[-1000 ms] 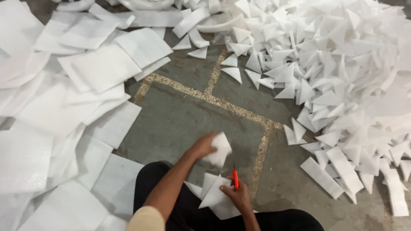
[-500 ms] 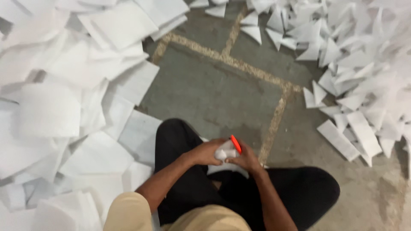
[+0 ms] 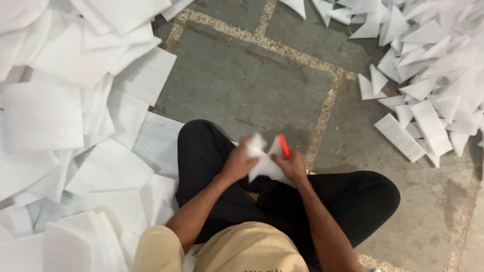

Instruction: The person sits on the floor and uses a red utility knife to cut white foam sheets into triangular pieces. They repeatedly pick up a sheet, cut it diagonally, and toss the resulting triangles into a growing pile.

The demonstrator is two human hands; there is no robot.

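I sit cross-legged on the floor in black trousers (image 3: pixel 217 151). Both hands meet over my lap on a white foam piece (image 3: pixel 262 163). My left hand (image 3: pixel 237 163) grips its left side. My right hand (image 3: pixel 291 165) grips its right side and also holds a small red cutter (image 3: pixel 284 145) that sticks up past the fingers. The foam piece is blurred and looks folded or crumpled between the hands.
Large white foam sheets (image 3: pixel 45 116) lie stacked on my left and reach my left knee. A heap of small cut foam triangles and strips (image 3: pixel 428 75) covers the upper right. Grey stone floor (image 3: pixel 252 85) with pale joints lies between them.
The view has dropped toward my lap. My left hand, which held the foam piece out over the floor, has come back, and both hands now grip it together above my legs.
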